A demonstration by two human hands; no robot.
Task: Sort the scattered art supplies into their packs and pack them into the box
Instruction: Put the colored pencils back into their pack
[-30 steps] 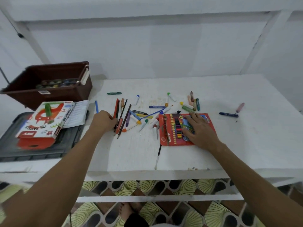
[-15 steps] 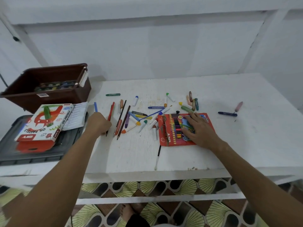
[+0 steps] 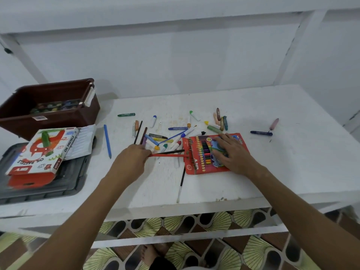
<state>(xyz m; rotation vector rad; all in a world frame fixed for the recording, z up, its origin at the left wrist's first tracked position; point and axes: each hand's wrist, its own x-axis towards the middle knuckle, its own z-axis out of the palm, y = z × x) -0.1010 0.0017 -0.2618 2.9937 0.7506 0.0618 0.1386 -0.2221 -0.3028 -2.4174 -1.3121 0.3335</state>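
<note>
The left hand (image 3: 132,160) is closed around the ends of a red pencil (image 3: 167,155) and a black pencil (image 3: 171,152), both lying level and reaching right to the open left edge of the red pencil pack (image 3: 196,164). The right hand (image 3: 233,152) lies flat and open on the pack, pressing it to the white table (image 3: 272,172), holding nothing. Loose crayons (image 3: 220,121) and markers lie just beyond both hands, and the brown box (image 3: 48,121) and the pastel pack (image 3: 41,152) sit well off to the left
</note>
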